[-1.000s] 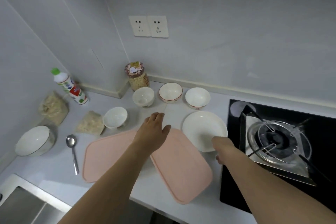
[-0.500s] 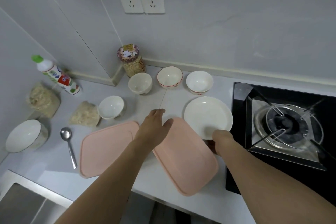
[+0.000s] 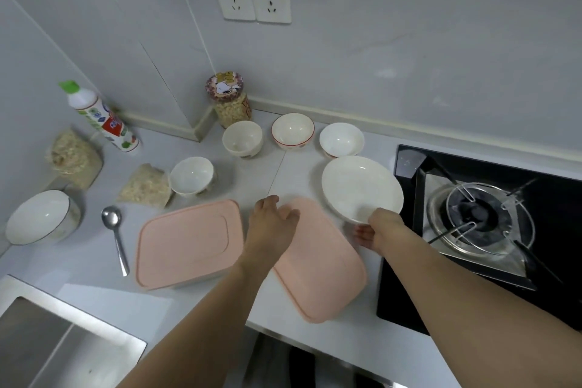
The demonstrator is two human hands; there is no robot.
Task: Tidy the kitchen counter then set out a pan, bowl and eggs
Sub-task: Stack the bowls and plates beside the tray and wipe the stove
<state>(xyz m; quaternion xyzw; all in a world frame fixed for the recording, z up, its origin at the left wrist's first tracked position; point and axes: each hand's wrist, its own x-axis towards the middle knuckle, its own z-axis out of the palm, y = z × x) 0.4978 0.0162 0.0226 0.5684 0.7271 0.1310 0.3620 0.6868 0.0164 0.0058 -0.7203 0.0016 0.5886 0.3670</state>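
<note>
A white plate (image 3: 359, 186) is lifted slightly off the counter beside the stove, its near rim gripped by my right hand (image 3: 382, 228). My left hand (image 3: 272, 224) rests, fingers apart, on the far corner of the right pink lid (image 3: 318, 268). A second pink lid (image 3: 189, 242) lies flat to its left. Three small white bowls stand along the back wall: a plain one (image 3: 242, 138), a red-rimmed one (image 3: 293, 130) and another (image 3: 341, 139). A fourth bowl (image 3: 192, 175) sits further left.
A gas stove (image 3: 482, 217) fills the right side. At the left are a large bowl (image 3: 39, 217), a spoon (image 3: 115, 236), two bags of flakes (image 3: 143, 186), a bottle (image 3: 100, 118) and a jar (image 3: 230, 101). The sink (image 3: 47, 340) is at bottom left.
My right hand has closed on the plate's near rim and raised it a little. My left hand stays on the right pink lid. The camera has moved closer.
</note>
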